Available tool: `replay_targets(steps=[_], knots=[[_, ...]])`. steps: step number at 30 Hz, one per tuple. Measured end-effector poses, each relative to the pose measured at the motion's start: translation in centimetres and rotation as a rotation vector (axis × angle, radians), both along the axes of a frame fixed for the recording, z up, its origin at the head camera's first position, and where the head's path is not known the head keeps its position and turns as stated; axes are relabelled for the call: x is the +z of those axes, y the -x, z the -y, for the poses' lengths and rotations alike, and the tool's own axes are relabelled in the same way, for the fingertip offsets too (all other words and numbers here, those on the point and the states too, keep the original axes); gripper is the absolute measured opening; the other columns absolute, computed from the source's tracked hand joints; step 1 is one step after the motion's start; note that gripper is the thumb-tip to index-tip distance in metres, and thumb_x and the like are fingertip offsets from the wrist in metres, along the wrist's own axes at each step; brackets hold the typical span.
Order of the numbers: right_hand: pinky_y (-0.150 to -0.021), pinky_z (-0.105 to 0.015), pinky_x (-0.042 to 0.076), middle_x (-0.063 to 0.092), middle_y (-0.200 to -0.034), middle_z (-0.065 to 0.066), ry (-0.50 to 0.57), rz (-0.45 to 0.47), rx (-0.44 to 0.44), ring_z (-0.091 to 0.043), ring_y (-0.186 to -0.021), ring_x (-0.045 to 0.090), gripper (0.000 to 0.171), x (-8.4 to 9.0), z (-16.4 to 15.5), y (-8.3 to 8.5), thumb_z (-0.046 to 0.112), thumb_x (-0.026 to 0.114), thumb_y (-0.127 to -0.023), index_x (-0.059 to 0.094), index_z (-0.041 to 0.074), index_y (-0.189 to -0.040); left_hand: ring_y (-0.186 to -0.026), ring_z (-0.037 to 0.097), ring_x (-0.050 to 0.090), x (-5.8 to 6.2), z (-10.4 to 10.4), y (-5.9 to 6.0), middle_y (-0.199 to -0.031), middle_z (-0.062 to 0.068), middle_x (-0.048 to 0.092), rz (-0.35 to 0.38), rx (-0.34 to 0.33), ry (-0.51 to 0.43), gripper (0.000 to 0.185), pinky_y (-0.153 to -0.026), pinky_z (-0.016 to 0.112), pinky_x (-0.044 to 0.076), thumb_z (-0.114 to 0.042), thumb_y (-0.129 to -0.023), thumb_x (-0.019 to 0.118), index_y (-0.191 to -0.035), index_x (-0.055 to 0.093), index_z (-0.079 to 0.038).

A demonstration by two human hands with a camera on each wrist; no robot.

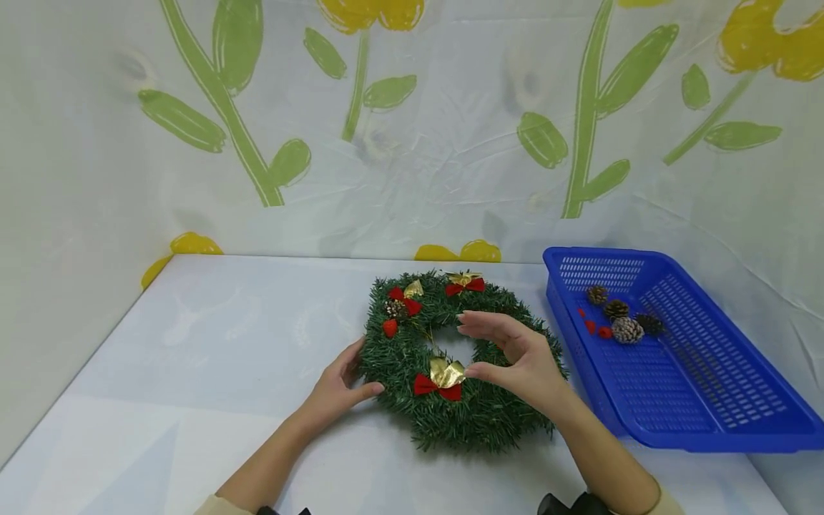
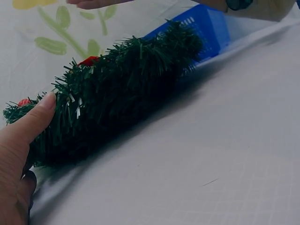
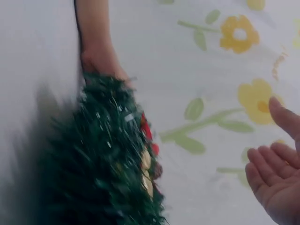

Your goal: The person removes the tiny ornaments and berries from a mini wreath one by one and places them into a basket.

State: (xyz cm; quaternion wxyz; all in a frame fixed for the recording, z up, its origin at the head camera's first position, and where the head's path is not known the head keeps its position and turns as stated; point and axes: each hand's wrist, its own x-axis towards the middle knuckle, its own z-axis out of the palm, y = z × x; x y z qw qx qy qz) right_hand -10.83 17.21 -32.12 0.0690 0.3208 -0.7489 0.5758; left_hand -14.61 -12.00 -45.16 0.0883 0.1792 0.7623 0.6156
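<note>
A green tinsel wreath lies on the white table, dressed with red and gold bows, a small pine cone and a red berry. My left hand grips its left edge, thumb on the needles. My right hand hovers over the wreath's centre hole with fingers spread in a loose arc, holding nothing; its thumb tip is close to the front bow. In the right wrist view that palm is bare, and the wreath is blurred.
A blue slotted basket stands at the right of the wreath, holding several pine cones and red berries. A flower-print sheet walls the table at the back and both sides.
</note>
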Motion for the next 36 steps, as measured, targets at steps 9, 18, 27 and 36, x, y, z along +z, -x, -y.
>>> replay_targets(steps=[9, 18, 27, 36], knots=[[-0.103, -0.024, 0.044, 0.056, -0.127, -0.021, -0.017, -0.069, -0.104, -0.010, -0.121, 0.054, 0.061, -0.9, 3.5, -0.1, -0.005, 0.077, -0.072, 0.053, -0.001, -0.128, -0.137, 0.037, 0.033, 0.1, 0.2, 0.0, -0.150, 0.020, 0.032, 0.022, 0.020, 0.038, 0.087, -0.113, 0.050, 0.029, -0.020, -0.083, 0.074, -0.151, 0.021, -0.007], [-0.103, -0.035, 0.046, 0.055, -0.130, -0.017, -0.037, -0.104, -0.168, -0.026, -0.122, 0.052, 0.061, -1.6, 6.6, 0.4, 0.000, 0.079, -0.073, 0.053, 0.000, -0.129, -0.135, 0.037, 0.036, 0.2, 0.3, 0.1, -0.147, 0.020, 0.037, -0.020, 0.021, 0.038, 0.085, -0.111, 0.052, 0.031, -0.019, -0.084, 0.074, -0.150, 0.022, -0.005], [-0.105, -0.031, 0.044, 0.055, -0.130, -0.017, 0.050, -0.078, -0.269, -0.026, -0.122, 0.053, 0.063, -2.4, 8.9, 1.6, 0.001, 0.079, -0.073, 0.052, 0.001, -0.129, -0.134, 0.036, 0.037, -0.1, 0.3, 0.0, -0.147, 0.020, 0.037, -0.027, 0.031, 0.038, 0.085, -0.110, 0.051, 0.032, -0.017, -0.083, 0.074, -0.150, 0.023, -0.004], [-0.105, -0.037, 0.044, 0.056, -0.132, -0.012, 0.056, 0.020, -0.341, -0.023, -0.122, 0.053, 0.063, -3.6, 10.3, 2.4, 0.010, 0.079, -0.076, 0.051, 0.006, -0.133, -0.136, 0.039, 0.032, 0.1, 0.0, 0.0, -0.152, 0.020, 0.027, -0.008, 0.013, 0.047, 0.085, -0.111, 0.052, 0.032, -0.021, -0.084, 0.073, -0.150, 0.023, -0.006]])
